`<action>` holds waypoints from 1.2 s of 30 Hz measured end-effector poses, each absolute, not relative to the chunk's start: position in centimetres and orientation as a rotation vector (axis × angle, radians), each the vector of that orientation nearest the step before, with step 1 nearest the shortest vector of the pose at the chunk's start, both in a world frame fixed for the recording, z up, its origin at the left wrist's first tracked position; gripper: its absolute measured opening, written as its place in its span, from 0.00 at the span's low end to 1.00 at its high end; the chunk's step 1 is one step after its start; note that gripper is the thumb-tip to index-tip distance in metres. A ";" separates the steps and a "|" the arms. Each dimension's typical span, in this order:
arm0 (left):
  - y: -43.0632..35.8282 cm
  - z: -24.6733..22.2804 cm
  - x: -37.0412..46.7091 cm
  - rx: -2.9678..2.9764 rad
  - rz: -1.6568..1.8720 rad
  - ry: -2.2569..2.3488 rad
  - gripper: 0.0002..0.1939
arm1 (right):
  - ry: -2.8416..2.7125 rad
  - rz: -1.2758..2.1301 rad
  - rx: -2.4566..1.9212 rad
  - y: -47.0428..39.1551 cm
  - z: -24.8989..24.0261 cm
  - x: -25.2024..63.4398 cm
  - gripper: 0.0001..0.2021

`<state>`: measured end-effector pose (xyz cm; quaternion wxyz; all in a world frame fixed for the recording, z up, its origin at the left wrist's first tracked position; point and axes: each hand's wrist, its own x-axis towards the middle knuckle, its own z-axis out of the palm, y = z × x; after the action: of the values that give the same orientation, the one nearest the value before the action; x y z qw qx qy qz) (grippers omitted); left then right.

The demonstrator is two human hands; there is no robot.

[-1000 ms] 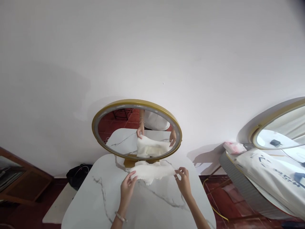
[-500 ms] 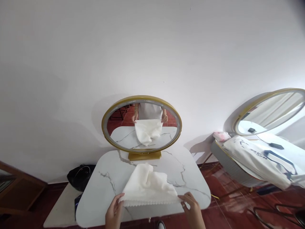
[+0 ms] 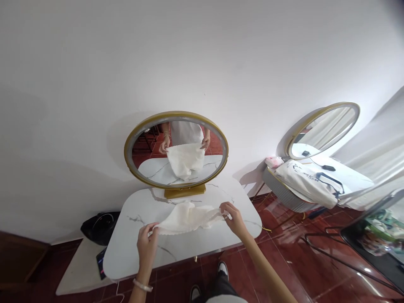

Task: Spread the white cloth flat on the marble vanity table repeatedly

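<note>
Cloth (image 3: 184, 218), white and scallop-edged, spans before gold-framed oval mirror (image 3: 176, 152) standing on white marbled worktop (image 3: 126, 248); left hand (image 3: 147, 238) and right hand (image 3: 232, 217) pinch opposite ends, fingertips closed.

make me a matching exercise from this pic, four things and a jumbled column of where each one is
1. white cloth
2. pale bracelet
3. nearer mirror
4. pink-and-white packet

A. on the table at right
B. between the left hand and the right hand
C. standing beyond the hands, against the wall side
D. around the left wrist

Pairs: 1-B, 2-D, 3-C, 4-A
</note>
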<state>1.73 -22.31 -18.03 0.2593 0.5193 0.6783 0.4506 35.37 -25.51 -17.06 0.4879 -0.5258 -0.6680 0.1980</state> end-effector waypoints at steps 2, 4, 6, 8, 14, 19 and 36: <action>-22.2 -18.5 1.6 1.407 1.192 1.844 0.16 | -1.665 0.607 -1.309 -25.1 -17.8 35.7 0.11; -22.2 -18.9 1.5 1.427 1.179 1.843 0.12 | -1.679 0.712 -1.343 -24.8 -18.6 36.1 0.14; -22.2 -19.4 1.2 1.539 1.205 1.825 0.08 | -1.681 0.765 -1.355 -24.4 -19.3 36.5 0.13; -22.1 -19.8 0.9 1.710 1.199 1.785 0.09 | -1.691 0.803 -1.362 -24.1 -19.8 36.8 0.12; -21.9 -20.2 0.7 2.030 1.022 1.703 0.16 | -1.765 0.955 -1.384 -23.9 -20.7 37.1 0.10; -22.1 -18.7 1.3 2.160 0.791 1.607 0.17 | -1.761 1.014 -1.413 -24.1 -21.5 37.8 0.06; -19.2 -11.7 3.1 2.184 0.639 1.481 0.21 | -1.841 0.898 -1.394 -19.6 -13.6 45.5 0.06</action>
<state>3.05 -19.22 -11.69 0.2116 0.7861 0.5332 0.2300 45.50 -19.61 -13.58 0.3259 -0.5319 -0.7024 0.3428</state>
